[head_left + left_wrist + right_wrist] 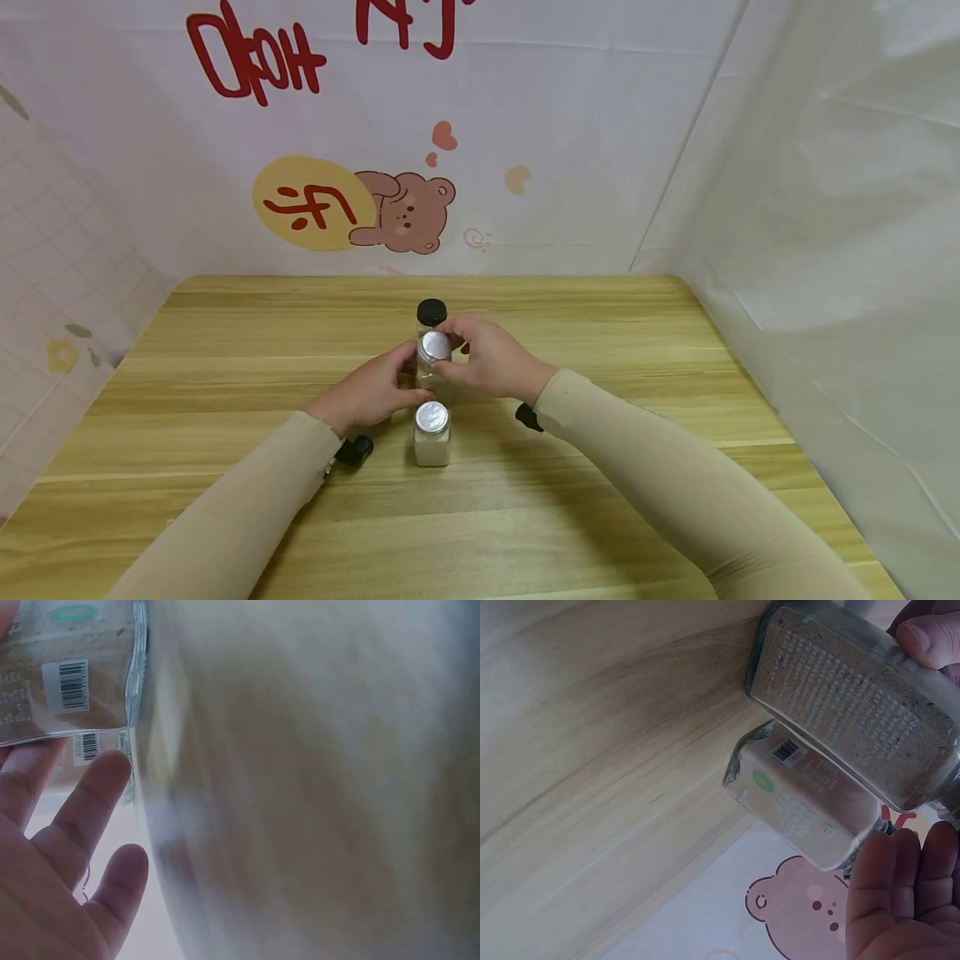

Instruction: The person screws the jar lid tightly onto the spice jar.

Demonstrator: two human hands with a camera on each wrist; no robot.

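Observation:
My left hand holds a square glass jar round its body, thumb on the near side. The jar has a silver lid, pinched at its edge by the thumb and fingers of my right hand. Brown speckled powder and rows of white print show on this jar in the right wrist view, and the left thumb lies against it. Right behind stands a jar with a black cap, partly hidden. In front, near the left thumb, stands another silver-lidded jar with pale powder.
The jars stand roughly in line on a wood-grain table. A white backdrop with a printed bear rises behind the far edge. Black wrist devices show under both sleeves.

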